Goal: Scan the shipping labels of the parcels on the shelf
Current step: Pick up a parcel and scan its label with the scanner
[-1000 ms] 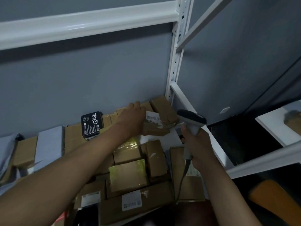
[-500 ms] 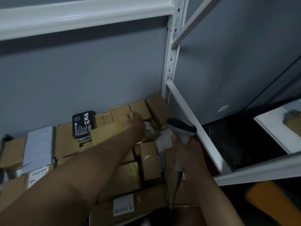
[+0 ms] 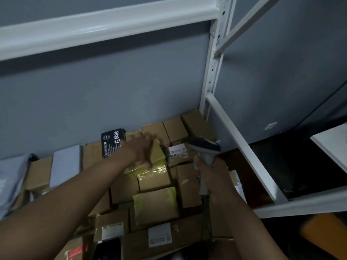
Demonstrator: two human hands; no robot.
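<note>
Several brown cardboard parcels fill the shelf, some with yellow tape. My left hand (image 3: 143, 151) lies over a yellow-taped box (image 3: 157, 153) in the back rows, fingers curled on its top and side. My right hand (image 3: 212, 172) grips a grey-white barcode scanner (image 3: 205, 148) by its handle, its dark head pointing toward the back. Just left of the scanner head lies a small parcel with a white shipping label (image 3: 178, 152) facing up. Two front parcels also show white labels (image 3: 160, 235).
A black box with white characters (image 3: 113, 142) leans on the grey wall. Grey mailer bags (image 3: 11, 175) lie at the left. The white rack post (image 3: 211, 72) and side rail (image 3: 242, 147) bound the shelf on the right. An orange object (image 3: 324, 235) sits below right.
My left hand has put down the labelled parcel it held up a second ago and moved left onto the yellow-taped box. The scanner has stayed beside the labelled parcel.
</note>
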